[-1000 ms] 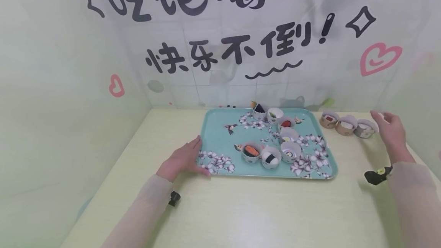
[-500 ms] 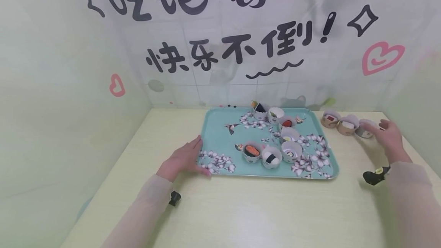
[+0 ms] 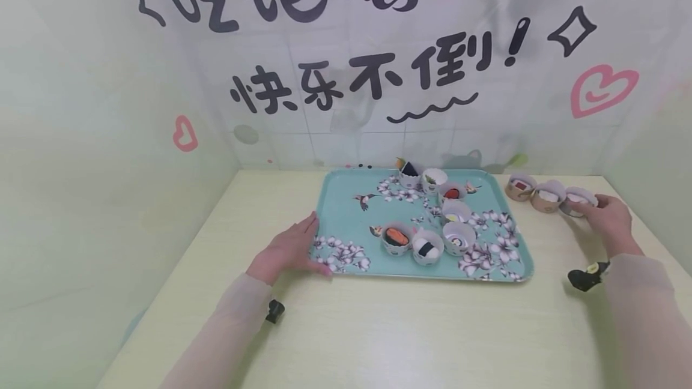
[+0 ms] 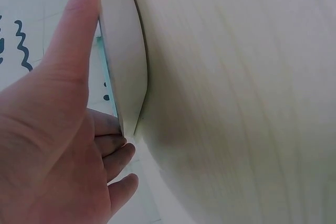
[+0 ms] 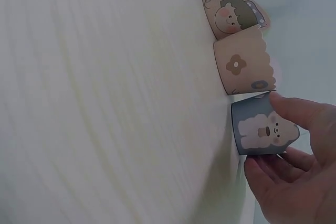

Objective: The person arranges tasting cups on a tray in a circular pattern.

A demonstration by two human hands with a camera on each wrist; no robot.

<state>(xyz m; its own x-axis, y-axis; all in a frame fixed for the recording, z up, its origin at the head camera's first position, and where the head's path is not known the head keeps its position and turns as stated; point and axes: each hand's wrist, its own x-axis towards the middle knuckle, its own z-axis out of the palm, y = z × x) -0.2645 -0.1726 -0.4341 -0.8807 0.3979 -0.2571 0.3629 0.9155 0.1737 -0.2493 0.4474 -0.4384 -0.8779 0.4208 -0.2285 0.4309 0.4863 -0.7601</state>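
My left hand [image 3: 285,251] rests at the front left corner of a turquoise flowered tray [image 3: 339,212]. Its thumb lies along the front edge, its straight fingers along the left side. In the left wrist view, the fingertips [image 4: 123,158] touch the tray edge [image 4: 126,51]. At the right, my right hand [image 3: 612,224] pinches a grey-blue paper baking cup [image 5: 260,129] with a bear print, thumb at the rim and fingers on the opposite side. This cup ends a row with a flower-print cup [image 5: 244,61] and a girl-print cup [image 5: 228,17]; each contains a small piece.
Several paper cups stand on the tray, including one with an orange-topped sushi piece [image 3: 396,238] and one with a white rice ball [image 3: 427,248]. The pale wooden table [image 3: 378,329] backs onto a wall sheet [image 3: 346,119] with writing.
My right hand has moved left from beside the row's end cup and taken hold of it. The left hand stays at the tray corner.
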